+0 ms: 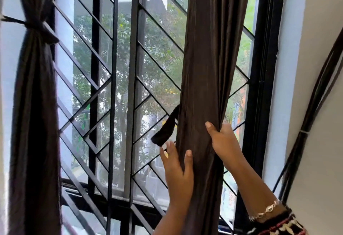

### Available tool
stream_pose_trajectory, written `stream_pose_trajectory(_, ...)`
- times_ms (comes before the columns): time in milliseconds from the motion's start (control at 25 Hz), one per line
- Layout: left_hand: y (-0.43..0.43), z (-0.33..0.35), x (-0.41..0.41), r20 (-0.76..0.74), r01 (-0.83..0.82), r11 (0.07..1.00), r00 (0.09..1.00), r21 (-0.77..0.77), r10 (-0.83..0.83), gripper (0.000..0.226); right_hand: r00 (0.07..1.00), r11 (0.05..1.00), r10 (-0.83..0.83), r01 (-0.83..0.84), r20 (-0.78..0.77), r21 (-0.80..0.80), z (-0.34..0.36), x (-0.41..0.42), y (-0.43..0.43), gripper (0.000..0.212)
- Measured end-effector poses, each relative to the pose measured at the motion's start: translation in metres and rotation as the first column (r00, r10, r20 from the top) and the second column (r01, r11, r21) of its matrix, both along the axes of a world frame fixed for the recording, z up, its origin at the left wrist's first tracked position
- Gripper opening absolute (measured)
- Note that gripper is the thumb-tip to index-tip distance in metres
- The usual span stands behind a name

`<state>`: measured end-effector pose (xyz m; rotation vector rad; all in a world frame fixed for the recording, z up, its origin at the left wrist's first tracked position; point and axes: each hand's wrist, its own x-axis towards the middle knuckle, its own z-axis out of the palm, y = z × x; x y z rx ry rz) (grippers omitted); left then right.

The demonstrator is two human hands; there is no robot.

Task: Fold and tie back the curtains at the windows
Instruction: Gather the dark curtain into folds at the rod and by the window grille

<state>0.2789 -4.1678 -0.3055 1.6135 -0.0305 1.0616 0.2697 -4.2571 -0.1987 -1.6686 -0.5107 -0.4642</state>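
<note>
A dark brown curtain (207,64) hangs gathered into a narrow column at the right of the window. My right hand (222,142) grips the bunched fabric from its right side, thumb across the front. My left hand (178,168) holds the same bundle lower on its left, thumb on the front and fingers reaching behind. A dark tie-back strap (167,127) hangs loose off the curtain's left edge, just above my left fingers. At the far left, a second brown curtain (33,105) is cinched by its own tie-back (39,27).
Behind the curtains a black metal window grille (118,86) with diagonal bars covers the glass, with trees outside. The black window frame (259,86) and a white wall (319,67) stand on the right, with dark cables (304,130) running along that wall.
</note>
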Motion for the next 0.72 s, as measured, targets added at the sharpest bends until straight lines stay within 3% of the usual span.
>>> stream_pose_trajectory(80, 0.013, 0.001, 0.007, -0.142, 0.026, 0.999, 0.990, 0.022, -0.022, 0.071, 1.000, 1.000, 0.020, -0.019, 0.015, -0.005, -0.002, -0.001, -0.001, 0.022)
stream_pose_trajectory(160, 0.019, 0.013, 0.009, -0.184, 0.134, 0.991, 0.974, -0.002, -0.132, 0.065, 0.999, 1.000, 0.020, -0.021, 0.027, 0.004, -0.003, 0.001, -0.002, 0.011)
stream_pose_trajectory(280, 0.026, 0.041, 0.012, -0.097, 0.235, 0.969, 0.966, -0.069, -0.241, 0.078, 1.000, 1.000, 0.000, -0.001, 0.025, 0.013, -0.004, 0.003, -0.003, 0.007)
stream_pose_trajectory(400, 0.037, 0.064, 0.024, -0.069, 0.316, 0.913, 0.936, -0.259, -0.344, 0.101, 1.000, 1.000, -0.003, 0.003, 0.029, -0.003, -0.003, 0.001, -0.003, 0.012)
stream_pose_trajectory(480, 0.039, 0.073, 0.029, 0.013, 0.410, 0.846, 0.902, -0.340, -0.432, 0.090, 0.998, 0.997, -0.055, 0.057, 0.030, -0.057, -0.003, 0.003, -0.003, 0.018)
stream_pose_trajectory(640, 0.022, 0.084, 0.019, 0.186, 0.456, 0.842, 0.889, -0.289, -0.417, 0.032, 0.960, 0.932, -0.250, 0.274, 0.125, -0.237, -0.002, 0.010, 0.003, 0.019)
stream_pose_trajectory(720, 0.007, 0.079, 0.008, 0.205, 0.509, 0.818, 0.860, -0.269, -0.467, 0.038, 0.922, 0.876, -0.328, 0.378, 0.207, -0.298, -0.005, 0.014, 0.008, 0.021)
